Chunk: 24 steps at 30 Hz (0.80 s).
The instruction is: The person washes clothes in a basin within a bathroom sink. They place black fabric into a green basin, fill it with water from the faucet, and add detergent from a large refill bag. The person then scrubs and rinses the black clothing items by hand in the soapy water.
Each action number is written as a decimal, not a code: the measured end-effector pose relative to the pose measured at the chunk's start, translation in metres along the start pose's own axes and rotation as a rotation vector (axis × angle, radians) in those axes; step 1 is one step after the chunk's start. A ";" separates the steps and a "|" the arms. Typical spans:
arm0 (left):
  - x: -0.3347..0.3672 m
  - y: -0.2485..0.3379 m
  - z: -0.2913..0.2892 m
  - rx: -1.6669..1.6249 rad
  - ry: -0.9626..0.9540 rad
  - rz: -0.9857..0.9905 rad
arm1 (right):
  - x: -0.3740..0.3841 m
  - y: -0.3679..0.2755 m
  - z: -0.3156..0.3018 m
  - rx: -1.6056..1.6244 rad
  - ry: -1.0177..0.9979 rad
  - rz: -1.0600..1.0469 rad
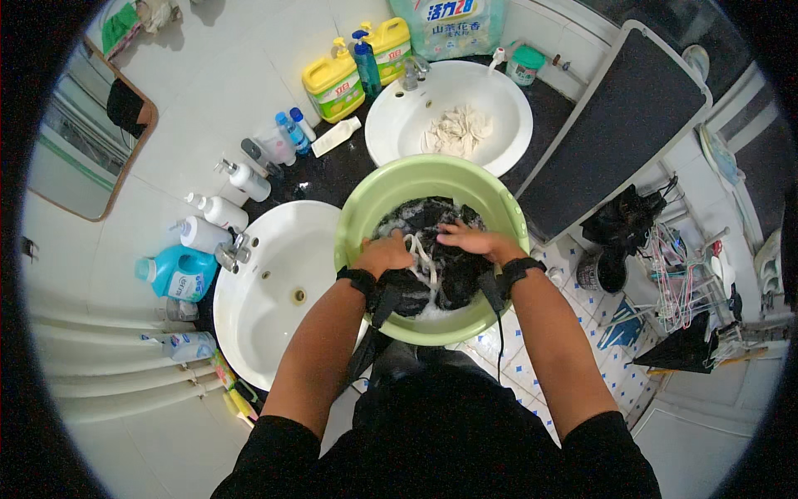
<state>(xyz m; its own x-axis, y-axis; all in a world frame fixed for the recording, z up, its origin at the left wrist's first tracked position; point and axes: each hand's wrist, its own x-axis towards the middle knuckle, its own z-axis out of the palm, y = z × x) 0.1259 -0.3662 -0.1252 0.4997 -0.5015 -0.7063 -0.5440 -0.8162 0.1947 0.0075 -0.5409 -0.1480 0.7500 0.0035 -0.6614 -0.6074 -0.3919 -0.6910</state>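
Observation:
A light green plastic basin stands in front of me, filled with sudsy water and a wet black garment. A white cord loops over the dark cloth. My left hand is closed on the black garment, right beside the cord; its fingertips are partly hidden in the cloth. On the other side of the cord lies my right hand, fingers stretched out over the wet fabric. Both wrists wear black straps with small dark devices attached.
A left washbasin and a far washbasin holding pale cloth flank the tub. Bottles line the wall, including a blue detergent jug and yellow pump bottles. A dark board leans at right, near hangers.

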 end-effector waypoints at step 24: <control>-0.107 0.021 -0.021 -0.028 0.583 0.858 | -0.088 -0.068 0.012 0.285 0.296 -0.763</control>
<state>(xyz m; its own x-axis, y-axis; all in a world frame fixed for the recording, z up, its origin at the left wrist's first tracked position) 0.0749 -0.3357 -0.0316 0.2047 -0.9721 0.1147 -0.8589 -0.1222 0.4973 -0.0208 -0.5034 -0.0467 0.9926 -0.0830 0.0885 0.0769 -0.1343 -0.9879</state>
